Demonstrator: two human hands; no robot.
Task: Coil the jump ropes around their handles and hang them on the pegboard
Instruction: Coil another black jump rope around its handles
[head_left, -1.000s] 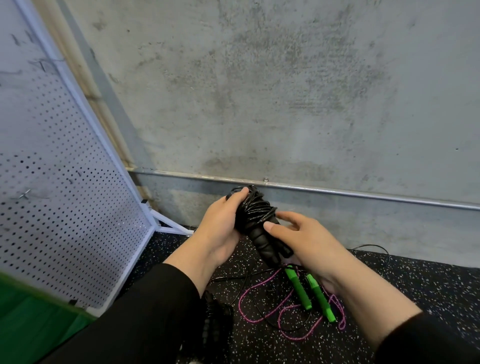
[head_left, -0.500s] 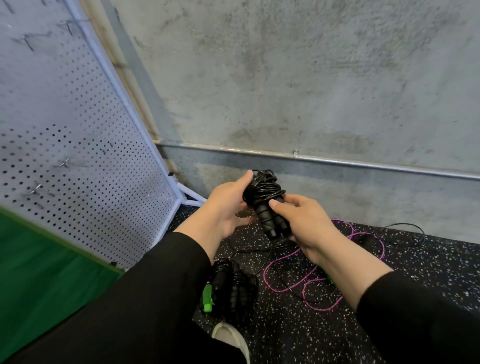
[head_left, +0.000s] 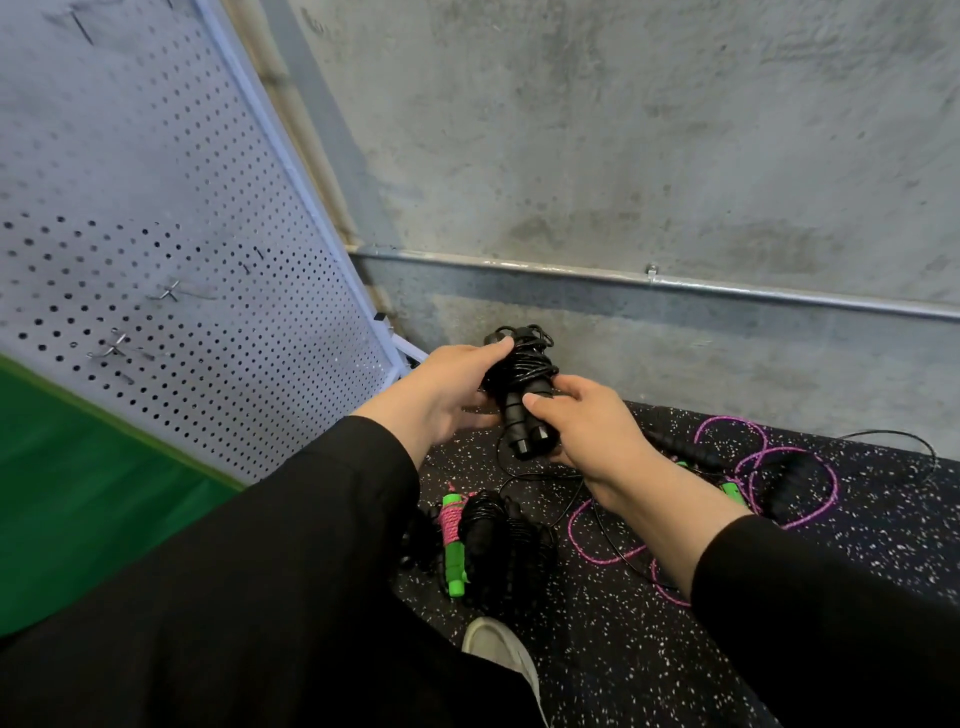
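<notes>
A black jump rope (head_left: 522, 379), coiled around its two black handles, is held in front of me above the floor. My left hand (head_left: 444, 395) grips the coiled upper part, thumb over the top. My right hand (head_left: 582, 426) grips the lower ends of the handles. The white pegboard (head_left: 171, 249) stands at the left, with metal hooks (head_left: 169, 292) sticking out of it. On the floor below lie a coiled pink rope with green handles (head_left: 452, 540) and coiled black ropes (head_left: 504, 540). A loose pink rope (head_left: 748, 457) lies uncoiled at the right.
A concrete wall with a metal conduit pipe (head_left: 675, 283) runs behind. A green panel (head_left: 78, 493) covers the pegboard's lower left. A thin black cord (head_left: 904, 441) trails over the speckled rubber floor (head_left: 623, 649). The toe of a white shoe (head_left: 493, 644) shows at the bottom.
The view has turned left and up, bringing more of the pegboard and its hooks into sight. Both hands keep hold of the coiled black rope, now nearer the pegboard's corner.
</notes>
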